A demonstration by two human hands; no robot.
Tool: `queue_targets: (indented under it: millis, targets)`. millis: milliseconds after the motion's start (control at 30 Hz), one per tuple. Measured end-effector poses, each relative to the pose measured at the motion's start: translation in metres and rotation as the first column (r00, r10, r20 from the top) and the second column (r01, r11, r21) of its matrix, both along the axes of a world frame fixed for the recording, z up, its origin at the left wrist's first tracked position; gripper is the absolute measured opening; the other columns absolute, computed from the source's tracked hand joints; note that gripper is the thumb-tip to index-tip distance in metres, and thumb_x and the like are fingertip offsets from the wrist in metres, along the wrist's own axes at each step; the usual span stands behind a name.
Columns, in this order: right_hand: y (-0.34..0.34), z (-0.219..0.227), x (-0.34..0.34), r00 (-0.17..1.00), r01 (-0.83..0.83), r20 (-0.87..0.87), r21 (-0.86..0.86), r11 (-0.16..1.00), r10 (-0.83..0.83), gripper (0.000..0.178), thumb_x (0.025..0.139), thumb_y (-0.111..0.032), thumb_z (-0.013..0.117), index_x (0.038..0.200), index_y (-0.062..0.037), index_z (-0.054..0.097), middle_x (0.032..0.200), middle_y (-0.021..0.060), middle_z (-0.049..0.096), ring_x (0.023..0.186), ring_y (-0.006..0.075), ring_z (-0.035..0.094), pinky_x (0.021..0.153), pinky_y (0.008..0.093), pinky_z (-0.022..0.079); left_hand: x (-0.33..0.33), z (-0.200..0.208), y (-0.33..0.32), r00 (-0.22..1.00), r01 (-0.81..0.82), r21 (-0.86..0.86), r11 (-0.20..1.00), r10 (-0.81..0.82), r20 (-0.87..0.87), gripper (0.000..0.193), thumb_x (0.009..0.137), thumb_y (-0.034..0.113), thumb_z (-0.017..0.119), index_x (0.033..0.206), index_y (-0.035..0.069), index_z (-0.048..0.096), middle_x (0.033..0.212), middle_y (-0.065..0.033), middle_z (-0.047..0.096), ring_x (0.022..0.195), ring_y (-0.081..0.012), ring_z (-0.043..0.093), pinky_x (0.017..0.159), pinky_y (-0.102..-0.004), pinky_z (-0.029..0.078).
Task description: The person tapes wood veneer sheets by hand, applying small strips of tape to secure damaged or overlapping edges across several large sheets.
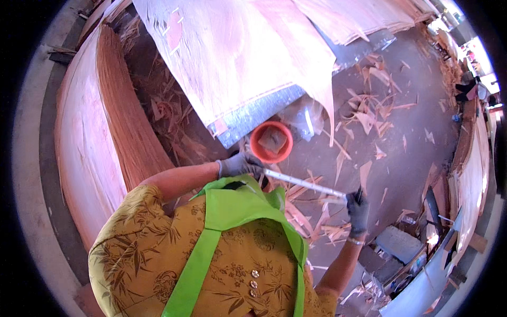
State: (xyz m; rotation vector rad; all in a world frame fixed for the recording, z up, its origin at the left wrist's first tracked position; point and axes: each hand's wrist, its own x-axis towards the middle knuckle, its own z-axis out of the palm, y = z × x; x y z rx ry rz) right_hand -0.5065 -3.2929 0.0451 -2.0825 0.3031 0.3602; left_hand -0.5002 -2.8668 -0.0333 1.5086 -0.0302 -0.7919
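A narrow white strip of tape (306, 183) with small marks along it is stretched taut between my two hands. My left hand (240, 164), in a grey glove, is closed around its left end, close to the near corner of the veneer stack; the fingertips are partly hidden. In a grey glove too, my right hand (358, 212) grips the other end, out to the right and nearer to me. Something dark shows at its fingers, too small to name. Just beyond the strip stands a red-orange bucket (254, 141) with a brownish, blocky piece inside.
Pale wood veneer sheets (232, 58) lie on a metal-edged table (264, 113), one torn tip hanging over. A tall veneer stack (84, 127) stands at left. Veneer scraps (369, 113) litter the floor. Clear plastic (303, 116) lies beside the bucket. A grey block (400, 244) sits lower right.
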Motion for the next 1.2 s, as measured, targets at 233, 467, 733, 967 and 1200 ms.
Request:
queue_targets:
  millis: [233, 467, 733, 967, 1200]
  targets:
    - [-0.010, -0.065, 0.071, 0.941, 0.153, 0.305, 0.007, 0.988, -0.148, 0.019, 0.089, -0.014, 0.053, 0.097, 0.0001, 0.064, 0.078, 0.0056, 0.059, 0.071, 0.0109, 0.053, 0.064, 0.0260, 0.045, 0.003, -0.097, -0.019, 0.839, -0.538, 0.249, 0.805, 0.541, 0.062, 0.016, 0.081, 0.009, 0.069, 0.093, 0.000, 0.068, 0.079, -0.0001, 0.064, 0.070, -0.0087, 0.056, 0.064, -0.0256, 0.048]
    - [0.088, -0.093, 0.086, 0.880, 0.239, 0.230, 0.541, 0.806, -0.415, 0.032, 0.094, -0.030, 0.048, 0.105, -0.0018, 0.060, 0.078, 0.0022, 0.055, 0.070, 0.0085, 0.050, 0.060, 0.0236, 0.043, 0.066, -0.121, -0.042, 0.904, -0.420, 0.701, 0.577, 0.332, 0.269, 0.035, 0.079, 0.039, 0.062, 0.096, 0.009, 0.067, 0.091, -0.0165, 0.066, 0.088, -0.0290, 0.062, 0.082, -0.0400, 0.046]
    - [0.216, -0.190, 0.082, 0.986, 0.163, -0.134, 0.594, 0.787, -0.103, 0.023, 0.091, -0.026, 0.056, 0.096, -0.0074, 0.068, 0.064, -0.0016, 0.058, 0.046, 0.0054, 0.043, 0.042, 0.0222, 0.034, 0.076, -0.166, -0.041, 0.947, -0.281, 0.912, 0.300, 0.239, 0.213, 0.051, 0.073, 0.049, 0.063, 0.108, 0.012, 0.064, 0.112, -0.0148, 0.061, 0.108, -0.0316, 0.053, 0.097, -0.0426, 0.034]
    - [0.225, -0.213, 0.102, 0.985, 0.054, -0.175, 0.346, 0.937, 0.008, 0.022, 0.088, -0.026, 0.060, 0.093, -0.0062, 0.068, 0.067, 0.0013, 0.062, 0.043, 0.0068, 0.044, 0.040, 0.0252, 0.036, 0.069, -0.150, -0.051, 0.896, -0.383, 0.854, 0.351, 0.367, 0.251, 0.051, 0.073, 0.051, 0.061, 0.104, 0.011, 0.067, 0.120, -0.0175, 0.055, 0.118, -0.0310, 0.045, 0.102, -0.0431, 0.027]
    - [0.210, -0.263, 0.112, 0.994, -0.100, 0.087, 0.578, 0.810, 0.060, 0.011, 0.087, -0.010, 0.057, 0.088, -0.0049, 0.067, 0.064, -0.0029, 0.057, 0.044, 0.0038, 0.039, 0.037, 0.0219, 0.028, -0.102, -0.110, 0.120, 0.555, -0.720, 0.535, 0.441, 0.830, 0.063, 0.024, 0.074, 0.019, 0.075, 0.087, 0.002, 0.064, 0.074, -0.0073, 0.062, 0.064, -0.0138, 0.053, 0.058, -0.0314, 0.045]
